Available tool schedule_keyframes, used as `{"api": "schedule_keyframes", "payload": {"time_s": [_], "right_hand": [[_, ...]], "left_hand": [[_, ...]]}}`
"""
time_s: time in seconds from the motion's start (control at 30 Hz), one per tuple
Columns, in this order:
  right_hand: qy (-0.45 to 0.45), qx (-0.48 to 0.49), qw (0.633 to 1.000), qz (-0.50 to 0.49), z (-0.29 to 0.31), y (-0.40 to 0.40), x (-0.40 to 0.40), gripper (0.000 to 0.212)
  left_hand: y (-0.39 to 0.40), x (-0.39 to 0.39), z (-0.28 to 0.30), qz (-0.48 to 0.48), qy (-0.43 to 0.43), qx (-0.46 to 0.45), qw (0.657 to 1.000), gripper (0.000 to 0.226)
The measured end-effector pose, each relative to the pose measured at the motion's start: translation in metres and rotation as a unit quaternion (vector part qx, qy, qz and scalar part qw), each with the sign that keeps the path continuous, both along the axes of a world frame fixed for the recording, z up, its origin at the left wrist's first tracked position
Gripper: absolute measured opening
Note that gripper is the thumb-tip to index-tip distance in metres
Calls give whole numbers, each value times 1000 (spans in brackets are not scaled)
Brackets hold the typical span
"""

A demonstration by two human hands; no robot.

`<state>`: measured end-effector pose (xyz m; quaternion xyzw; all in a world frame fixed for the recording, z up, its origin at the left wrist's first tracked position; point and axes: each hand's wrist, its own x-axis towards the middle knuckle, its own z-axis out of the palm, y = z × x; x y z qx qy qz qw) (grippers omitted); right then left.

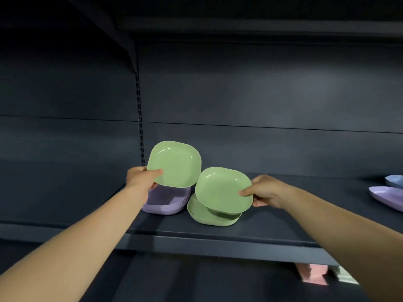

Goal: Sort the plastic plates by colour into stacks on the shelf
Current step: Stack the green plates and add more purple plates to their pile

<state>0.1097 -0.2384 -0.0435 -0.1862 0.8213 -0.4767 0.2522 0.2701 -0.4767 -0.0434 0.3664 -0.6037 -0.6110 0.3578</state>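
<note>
While hands (144, 177) (265, 191) each pinch green plate (176, 163) (222, 188); purple stack (165, 203) beside green stack (202, 214).

Green plates (222, 190), purple stack (165, 203)

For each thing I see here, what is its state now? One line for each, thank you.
Left hand: grips a green plate by its rim.
Left green plate: held tilted above the purple stack.
Right hand: grips another green plate by its rim.
Right green plate: held tilted over the green stack.
Green stack: rests on the shelf.
Purple stack: rests on the shelf.
</note>
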Motion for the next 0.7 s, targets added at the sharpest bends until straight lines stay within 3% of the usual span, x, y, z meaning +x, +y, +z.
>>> {"api": "schedule_keyframes", "payload": {"time_s": [0.2,0.4,0.5,0.6,0.7], "right_hand": [[31,55,998,5,-14,-18,-1,19],[139,114,984,11,-11,-16,3,33],[134,47,990,19,-2,-7,6,45],[59,-35,996,63,12,2,15,49],[3,-80,993,82,19,7,21,39]], "left_hand": [[-17,-4,-9,21,-1,34,999,18],[7,-14,-8,-49,6,40,998,15],[28,-23,-4,-96,-1,20,995,12],[45,-32,-1,-133,-10,0,991,12],[57,-38,-5,-156,-14,4,988,13]]}}
